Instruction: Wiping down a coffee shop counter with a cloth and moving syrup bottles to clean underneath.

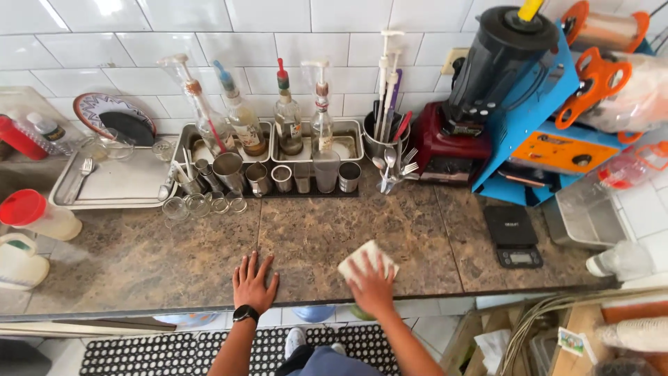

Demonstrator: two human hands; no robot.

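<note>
Across the brown stone countertop [139, 257], a row of metal cups [278, 177] and syrup bottles [285, 118] is ranged along the tiled wall, with a blender [480, 83] to the right. Near the front edge, the left hand [252, 282] is laid flat with fingers spread, holding nothing. The right hand [372, 285] is pressed down on a folded pale cloth [363, 259], fingers covering its near half. The cloth is judged soft, light and pliable; it is best gripped by its folded bulk.
</note>
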